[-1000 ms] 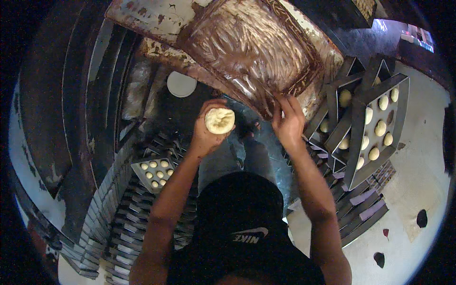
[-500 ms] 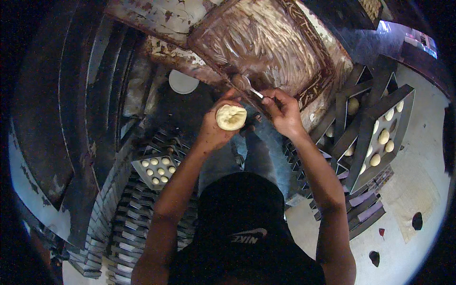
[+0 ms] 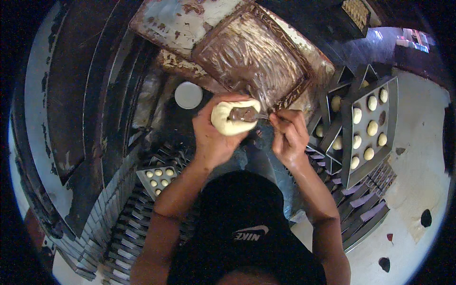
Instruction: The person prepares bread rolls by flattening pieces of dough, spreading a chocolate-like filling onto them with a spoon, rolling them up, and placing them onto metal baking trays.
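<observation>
My left hand (image 3: 211, 140) cups a pale, hollowed piece of dough (image 3: 223, 121) just below the large tray of brown paste (image 3: 259, 52). Brown paste sits in the dough's hollow on the head of a metal spoon (image 3: 258, 115). My right hand (image 3: 288, 135) grips the spoon's handle at the right of the dough, its fingers curled round it.
Stacked trays of dough balls (image 3: 346, 166) lean at the right; another tray (image 3: 142, 175) rests on racked tins (image 3: 123, 228) at lower left. A white round lid (image 3: 188, 95) lies left of the worn board (image 3: 161, 21). Dark shelving (image 3: 80, 109) lines the left.
My right hand has brought the spoon from the paste tray to the dough, where brown paste now shows in the hollow. My left hand's dough has moved right and tilted.
</observation>
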{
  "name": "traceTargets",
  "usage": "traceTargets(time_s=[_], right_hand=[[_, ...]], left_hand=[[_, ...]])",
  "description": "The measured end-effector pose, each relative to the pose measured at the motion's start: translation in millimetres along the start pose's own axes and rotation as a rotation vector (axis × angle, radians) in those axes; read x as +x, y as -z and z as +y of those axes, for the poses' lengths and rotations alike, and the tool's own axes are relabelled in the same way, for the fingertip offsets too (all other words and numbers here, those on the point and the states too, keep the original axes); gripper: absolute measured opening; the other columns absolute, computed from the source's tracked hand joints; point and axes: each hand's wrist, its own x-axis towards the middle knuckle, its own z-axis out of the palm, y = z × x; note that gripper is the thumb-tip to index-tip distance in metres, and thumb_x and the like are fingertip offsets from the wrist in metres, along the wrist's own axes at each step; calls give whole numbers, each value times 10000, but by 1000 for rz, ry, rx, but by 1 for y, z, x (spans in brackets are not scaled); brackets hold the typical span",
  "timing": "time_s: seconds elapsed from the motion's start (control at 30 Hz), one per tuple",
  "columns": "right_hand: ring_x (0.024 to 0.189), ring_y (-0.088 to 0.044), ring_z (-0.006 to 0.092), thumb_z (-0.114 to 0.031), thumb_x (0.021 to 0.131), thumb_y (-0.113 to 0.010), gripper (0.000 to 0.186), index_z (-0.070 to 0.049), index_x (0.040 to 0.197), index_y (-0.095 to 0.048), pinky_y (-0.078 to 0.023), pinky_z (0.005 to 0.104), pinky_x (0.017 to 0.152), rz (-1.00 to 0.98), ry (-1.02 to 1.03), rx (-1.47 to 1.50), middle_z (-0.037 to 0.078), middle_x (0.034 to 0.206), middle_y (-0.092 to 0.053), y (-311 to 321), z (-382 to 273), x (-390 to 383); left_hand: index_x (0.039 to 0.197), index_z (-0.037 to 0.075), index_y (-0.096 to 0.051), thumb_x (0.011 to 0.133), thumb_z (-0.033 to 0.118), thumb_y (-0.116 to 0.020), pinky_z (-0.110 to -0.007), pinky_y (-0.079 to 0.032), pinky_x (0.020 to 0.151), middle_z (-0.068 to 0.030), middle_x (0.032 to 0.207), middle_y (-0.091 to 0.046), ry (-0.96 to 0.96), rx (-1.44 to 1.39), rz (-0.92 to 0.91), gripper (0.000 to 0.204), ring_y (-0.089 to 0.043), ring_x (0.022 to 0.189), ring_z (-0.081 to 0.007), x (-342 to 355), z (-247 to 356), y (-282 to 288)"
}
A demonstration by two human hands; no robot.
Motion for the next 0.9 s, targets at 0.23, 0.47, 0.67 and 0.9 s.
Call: traceTargets(time_s=[0.23,0.47,0.67,0.9], right_hand=[[973,-660,339,22,880,-715,83,-6,942,-667,-516,382,875,260,-519,-229,177,1062,-680,-44,143,-184],[1091,-664,193,-117,925,-772,252,2,1141,-721,-521,357,965,259,-800,1228,77,1132,-744,47,-26,-109],[924,-650,296,-47,797,-814,165,-73,956,-779,-502,422,918,290,-330,225,82,937,-696,174,-72,-146],[933,-640,243,-4,713,-884,291,-51,961,-739,-547,386,769,564,-492,627,92,999,-618,265,-96,-219]], left_hand=[[1180,34,-648,615,-5,-947,-358,-573,931,-101,1150,-696,-187,360,-47,640,-683,1043,-208,-11,-32,19],[1073,77,-726,674,81,-945,-337,-572,902,-100,1111,-729,-453,522,-427,455,-707,1054,-224,-62,-10,-65],[1144,83,-722,749,119,-853,-385,-561,955,-190,1450,-583,-448,656,-411,417,-672,1206,-280,-122,-26,-173],[1171,55,-723,724,245,-854,-423,-508,1036,-229,1635,-361,-799,842,-736,503,-620,1307,-331,-203,-23,-262]])
